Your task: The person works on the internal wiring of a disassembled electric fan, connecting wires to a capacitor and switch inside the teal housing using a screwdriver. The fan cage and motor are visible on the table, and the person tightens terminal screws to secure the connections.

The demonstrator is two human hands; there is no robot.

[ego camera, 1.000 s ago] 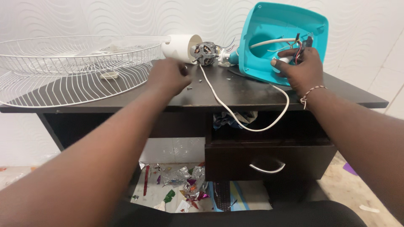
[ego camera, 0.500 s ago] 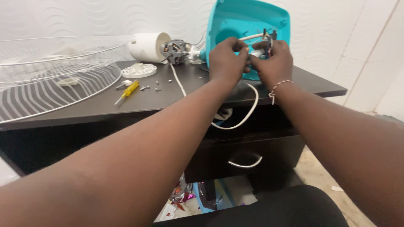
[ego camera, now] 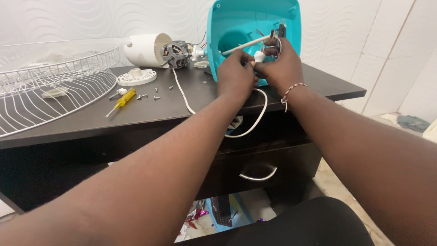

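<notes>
The dark desk (ego camera: 191,107) carries all parts; its front edge runs just under both forearms, and bare surface remains between the screws and the teal housing. The white wire fan guards (ego camera: 50,86) lie stacked at the left end, overhanging the left edge, apparently set aside to keep the working area free. The teal fan base housing (ego camera: 241,27) stands tipped up at the rear of the desk with its hollow underside facing the person, which exposes the internal wiring. Beside it to the left lie the white motor cover (ego camera: 145,49) and the bare motor (ego camera: 175,52), on their sides and joined to the housing by thin leads. A white power cord (ego camera: 259,114) runs from the housing, loops over the front edge and hangs in front of the drawer (ego camera: 259,171). The left hand (ego camera: 234,75) and right hand (ego camera: 282,66) meet at the housing opening, fingers closed together on a small white cord fitting (ego camera: 259,56) pinched between them. A round white plate (ego camera: 136,76), a yellow-handled screwdriver (ego camera: 122,100) and loose screws (ego camera: 154,93) lie near the guards, well apart from both hands.
</notes>
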